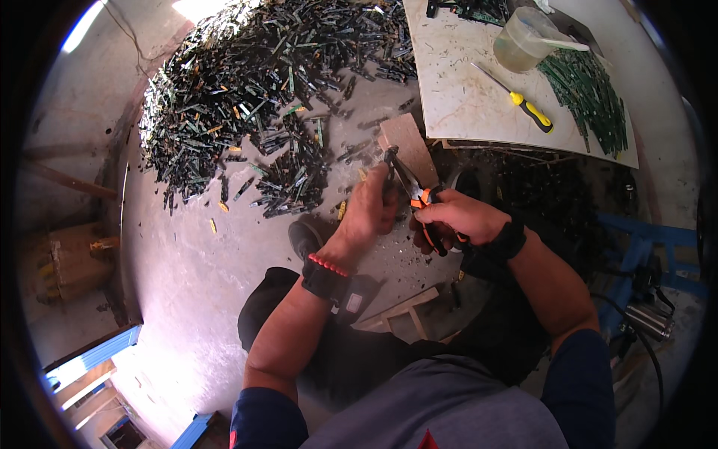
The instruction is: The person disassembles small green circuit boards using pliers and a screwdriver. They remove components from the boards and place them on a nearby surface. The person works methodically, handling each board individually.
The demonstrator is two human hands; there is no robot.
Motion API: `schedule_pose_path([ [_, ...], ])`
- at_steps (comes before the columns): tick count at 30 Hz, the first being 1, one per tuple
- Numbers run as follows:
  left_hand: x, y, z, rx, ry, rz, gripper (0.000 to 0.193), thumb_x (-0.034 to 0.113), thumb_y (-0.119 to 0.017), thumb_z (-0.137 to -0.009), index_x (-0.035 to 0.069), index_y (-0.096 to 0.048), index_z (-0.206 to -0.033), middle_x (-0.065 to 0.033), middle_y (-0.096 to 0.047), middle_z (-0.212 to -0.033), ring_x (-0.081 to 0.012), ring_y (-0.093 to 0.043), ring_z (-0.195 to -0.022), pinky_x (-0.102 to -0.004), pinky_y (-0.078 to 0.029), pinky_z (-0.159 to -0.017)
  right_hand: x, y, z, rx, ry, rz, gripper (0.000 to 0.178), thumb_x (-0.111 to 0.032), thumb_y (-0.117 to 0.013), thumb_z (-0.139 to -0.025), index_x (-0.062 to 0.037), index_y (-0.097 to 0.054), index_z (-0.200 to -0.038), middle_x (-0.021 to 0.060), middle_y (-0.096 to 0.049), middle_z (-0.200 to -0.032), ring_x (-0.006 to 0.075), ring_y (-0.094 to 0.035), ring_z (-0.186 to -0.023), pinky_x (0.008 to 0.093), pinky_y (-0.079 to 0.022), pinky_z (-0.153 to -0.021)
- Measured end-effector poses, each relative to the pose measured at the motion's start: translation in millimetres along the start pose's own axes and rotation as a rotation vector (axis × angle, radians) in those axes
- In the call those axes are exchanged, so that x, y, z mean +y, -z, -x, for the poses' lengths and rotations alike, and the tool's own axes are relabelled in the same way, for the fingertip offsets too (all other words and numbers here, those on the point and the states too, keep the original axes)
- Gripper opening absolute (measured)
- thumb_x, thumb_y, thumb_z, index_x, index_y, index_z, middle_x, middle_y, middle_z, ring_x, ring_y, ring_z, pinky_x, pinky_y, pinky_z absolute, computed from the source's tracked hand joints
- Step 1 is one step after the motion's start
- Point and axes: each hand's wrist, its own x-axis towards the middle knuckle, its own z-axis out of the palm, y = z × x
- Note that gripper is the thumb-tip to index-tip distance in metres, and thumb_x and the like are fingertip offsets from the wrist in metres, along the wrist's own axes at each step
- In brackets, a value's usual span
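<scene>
Gripping the orange-handled pliers (419, 200) in closed fingers, the right hand (460, 217) points the tool's tip toward the left hand (370, 209), whose fingers are pinched narrow on a small piece I cannot identify, above the wooden block (410, 146). For a clean bite, I think the piece should stay steady and the pliers square to it. Farther away on the desk (464, 97), a clear plastic cup (523, 39) holds yellowish liquid, beside a yellow-handled screwdriver (520, 101) and green circuit strips (587, 97).
</scene>
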Motion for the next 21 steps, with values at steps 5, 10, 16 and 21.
schedule_pose_path([
  [5, -0.7, 2.8, -1.6, -0.011, 0.007, 0.000, 0.048, 0.054, -0.037, -0.095, 0.015, -0.036, -0.067, 0.0058, -0.027, -0.053, -0.0073, -0.019, -0.043, -0.0245, -0.016, -0.039, -2.7, 2.2, 0.8, -0.035, -0.042, 0.063, 0.026, -0.021, -0.048, -0.091, 0.0001, -0.060, -0.099, 0.0082, -0.068, -0.082, 0.0139, -0.064, -0.069, 0.0234, -0.045, -0.053],
  [10, 1.1, 1.8, -0.5, -0.017, 0.005, 0.017, 0.048, 0.054, -0.037, -0.095, 0.015, -0.036, -0.067, 0.0058, -0.027, -0.053, -0.0074, -0.019, -0.042, -0.0246, -0.016, -0.039, -1.7, 3.1, 0.4, -0.036, -0.043, 0.057, 0.026, -0.022, -0.048, -0.092, 0.0003, -0.060, -0.099, 0.0084, -0.068, -0.082, 0.0140, -0.064, -0.069, 0.0233, -0.045, -0.053],
  [16, -0.7, 3.3, -1.2, -0.003, 0.007, 0.002, 0.048, 0.054, -0.036, -0.095, 0.014, -0.037, -0.068, 0.0060, -0.027, -0.054, -0.0074, -0.019, -0.043, -0.0245, -0.015, -0.039, -2.5, 3.2, -0.9, -0.050, -0.037, 0.040, 0.027, -0.022, -0.047, -0.092, 0.0009, -0.060, -0.100, 0.0088, -0.068, -0.083, 0.0143, -0.064, -0.069, 0.0232, -0.045, -0.053],
  [21, 0.4, 3.0, -1.0, -0.009, -0.010, -0.002, 0.048, 0.054, -0.037, -0.095, 0.014, -0.037, -0.068, 0.0061, -0.026, -0.053, -0.0074, -0.018, -0.043, -0.0245, -0.015, -0.039, -4.5, 2.7, -0.4, -0.054, -0.036, 0.039, 0.026, -0.020, -0.047, -0.091, 0.0010, -0.060, -0.099, 0.0088, -0.069, -0.081, 0.0137, -0.064, -0.068, 0.0233, -0.045, -0.053],
])
